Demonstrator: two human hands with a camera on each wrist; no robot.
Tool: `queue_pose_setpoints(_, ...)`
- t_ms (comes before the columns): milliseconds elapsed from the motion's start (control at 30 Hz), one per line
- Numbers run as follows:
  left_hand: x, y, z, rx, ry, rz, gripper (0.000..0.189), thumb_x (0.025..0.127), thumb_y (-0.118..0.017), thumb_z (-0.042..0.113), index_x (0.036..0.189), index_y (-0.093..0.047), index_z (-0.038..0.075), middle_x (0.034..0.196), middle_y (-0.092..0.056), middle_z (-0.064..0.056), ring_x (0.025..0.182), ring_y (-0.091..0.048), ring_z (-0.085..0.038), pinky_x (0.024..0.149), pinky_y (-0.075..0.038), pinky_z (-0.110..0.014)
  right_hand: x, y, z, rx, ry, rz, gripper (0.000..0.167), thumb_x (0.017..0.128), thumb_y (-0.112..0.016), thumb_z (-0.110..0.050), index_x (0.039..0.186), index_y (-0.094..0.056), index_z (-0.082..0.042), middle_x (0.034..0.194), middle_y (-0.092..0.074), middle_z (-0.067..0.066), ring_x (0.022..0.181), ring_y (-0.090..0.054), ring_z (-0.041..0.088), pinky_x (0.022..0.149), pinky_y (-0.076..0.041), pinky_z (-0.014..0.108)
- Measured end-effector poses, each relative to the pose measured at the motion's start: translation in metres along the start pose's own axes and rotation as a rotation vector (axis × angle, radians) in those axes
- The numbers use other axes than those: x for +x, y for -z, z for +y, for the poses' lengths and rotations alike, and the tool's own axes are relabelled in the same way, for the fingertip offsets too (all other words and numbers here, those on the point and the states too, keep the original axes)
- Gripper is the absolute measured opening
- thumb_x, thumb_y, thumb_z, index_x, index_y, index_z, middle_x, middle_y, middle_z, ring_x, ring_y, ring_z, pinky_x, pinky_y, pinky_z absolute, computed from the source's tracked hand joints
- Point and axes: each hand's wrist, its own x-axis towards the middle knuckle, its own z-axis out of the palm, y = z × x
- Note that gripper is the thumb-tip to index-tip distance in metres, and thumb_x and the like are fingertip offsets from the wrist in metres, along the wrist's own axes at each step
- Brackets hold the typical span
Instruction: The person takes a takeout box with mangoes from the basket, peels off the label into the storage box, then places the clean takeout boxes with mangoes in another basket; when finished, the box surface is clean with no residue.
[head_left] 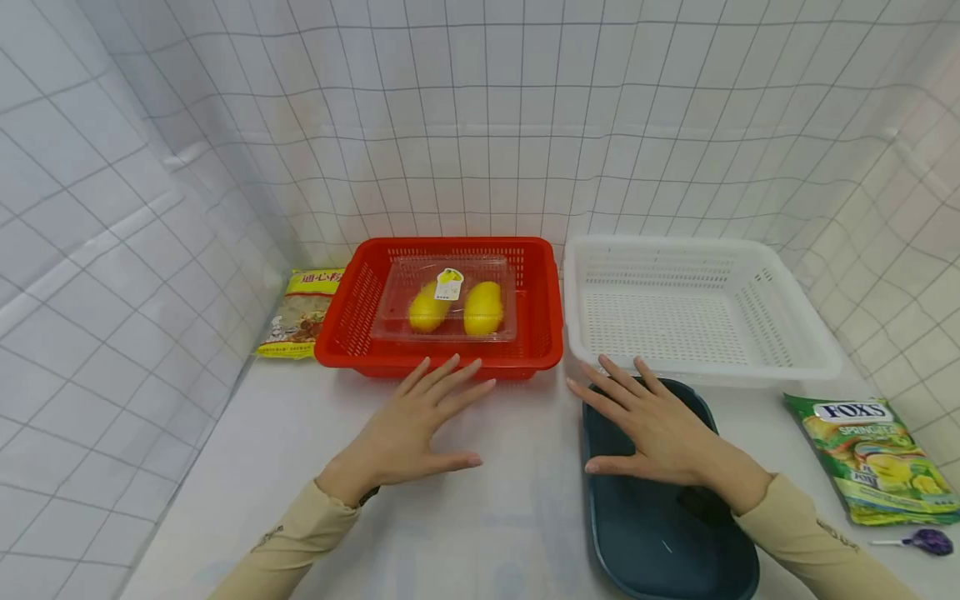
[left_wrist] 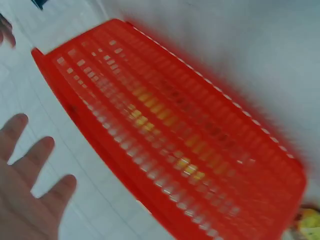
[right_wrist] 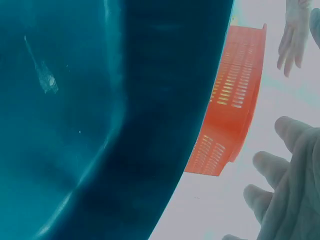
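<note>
A green candy bag (head_left: 873, 457) reading "FOX'S" is lying right of the dark tray (head_left: 660, 533); a yellow packet (head_left: 302, 313) with Chinese writing (too small to read) is sitting left of the red basket (head_left: 352, 321). The left hand (head_left: 411, 429) is hovering flat, fingers spread, just before the basket holding boxed mangoes (head_left: 455, 307). The right hand (head_left: 651, 424) is spreading over the tray.

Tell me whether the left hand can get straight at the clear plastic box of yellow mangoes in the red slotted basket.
Probably yes. The left hand lies open just in front of the red slotted basket, which has no cover, and nothing lies on the clear plastic box of yellow mangoes. Only the basket's low front wall stands between them.
</note>
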Motion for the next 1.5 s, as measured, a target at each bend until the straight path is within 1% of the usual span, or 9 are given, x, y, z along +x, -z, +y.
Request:
queue_pose_setpoints(200,-0.026,0.006,-0.032,-0.128,0.013,0.266,0.057,0.082,-0.069,0.05,0.128,-0.061,0.017,0.125,-0.059,0.002,0.117,-0.051,-0.018,0.1,-0.039,-0.043,0.001,0.003,-0.002,0.041,0.004,0.031,0.088,0.081,-0.049,-0.073,0.152,-0.024,-0.026,0.154,-0.024,0.003,0.142,-0.014,0.026,0.111,-0.009,0.054)
queue_pose_setpoints(333,-0.04,0.012,-0.059,-0.202,0.087,0.501,0.042,0.075,-0.081,0.022,0.115,-0.07,0.014,0.111,-0.065,0.002,0.103,-0.057,-0.015,0.09,-0.045,-0.028,0.002,0.005,-0.003,0.067,0.014,0.07,0.084,0.082,-0.053,-0.068,0.15,-0.029,-0.025,0.152,-0.031,0.003,0.14,-0.021,0.025,0.11,-0.014,0.053)
queue_pose_setpoints(533,-0.048,0.024,-0.104,-0.412,0.446,0.744,0.032,0.084,-0.072,0.009,0.116,-0.068,0.005,0.109,-0.065,-0.006,0.099,-0.053,-0.009,0.081,-0.042,-0.019,0.004,0.007,-0.004,0.1,0.045,0.156,0.071,0.085,-0.06,-0.058,0.143,-0.044,-0.021,0.14,-0.048,0.002,0.129,-0.041,0.021,0.104,-0.032,0.05)
queue_pose_setpoints(700,-0.045,0.029,-0.137,-0.658,0.744,0.607,0.052,0.096,-0.056,0.034,0.141,-0.047,0.009,0.131,-0.05,-0.013,0.113,-0.045,-0.017,0.089,-0.041,-0.03,0.005,0.005,-0.002,0.12,0.069,0.232,0.061,0.085,-0.064,-0.052,0.136,-0.054,-0.018,0.127,-0.059,0.001,0.116,-0.054,0.019,0.095,-0.043,0.046)
queue_pose_setpoints(867,-0.031,0.028,-0.162,-0.846,0.794,0.425,0.066,0.097,-0.049,0.043,0.151,-0.026,0.015,0.149,-0.03,-0.018,0.134,-0.029,-0.035,0.106,-0.025,-0.054,0.006,0.001,-0.002,0.116,0.107,0.287,0.058,0.086,-0.066,-0.048,0.132,-0.057,-0.015,0.121,-0.063,0.002,0.109,-0.059,0.021,0.091,-0.047,0.047)
queue_pose_setpoints(1000,-0.017,0.032,-0.173,-0.905,0.819,0.359,0.065,0.098,-0.045,0.046,0.153,-0.021,0.021,0.152,-0.023,-0.016,0.135,-0.024,-0.036,0.108,-0.02,-0.056,0.008,0.001,-0.003,0.118,0.106,0.292,0.057,0.086,-0.065,-0.049,0.131,-0.058,-0.015,0.119,-0.064,0.001,0.108,-0.06,0.02,0.09,-0.047,0.046)
queue_pose_setpoints(1200,-0.008,0.041,-0.178,-0.997,0.858,0.307,0.06,0.101,-0.039,0.039,0.154,-0.015,0.022,0.157,-0.013,-0.009,0.135,-0.023,-0.033,0.108,-0.023,-0.048,0.009,0.001,-0.003,0.131,0.097,0.262,0.056,0.086,-0.065,-0.048,0.131,-0.059,-0.016,0.117,-0.064,-0.003,0.105,-0.059,0.015,0.092,-0.047,0.042)
queue_pose_setpoints(1400,-0.007,0.041,-0.179,-1.028,0.858,0.309,0.057,0.103,-0.039,0.029,0.153,-0.015,0.02,0.149,-0.026,-0.02,0.12,-0.039,-0.031,0.084,-0.043,-0.023,0.01,0.002,-0.003,0.128,0.107,0.278,0.055,0.086,-0.065,-0.049,0.129,-0.061,-0.016,0.113,-0.066,-0.004,0.102,-0.06,0.013,0.088,-0.049,0.041)
queue_pose_setpoints(1500,-0.005,0.034,-0.188,-0.998,0.854,0.317,0.058,0.101,-0.043,0.033,0.153,-0.017,0.024,0.147,-0.029,-0.02,0.122,-0.039,-0.032,0.091,-0.043,-0.029,0.013,0.003,-0.002,0.13,0.121,0.284,0.054,0.086,-0.065,-0.049,0.128,-0.061,-0.016,0.112,-0.066,-0.004,0.101,-0.061,0.013,0.086,-0.05,0.041)
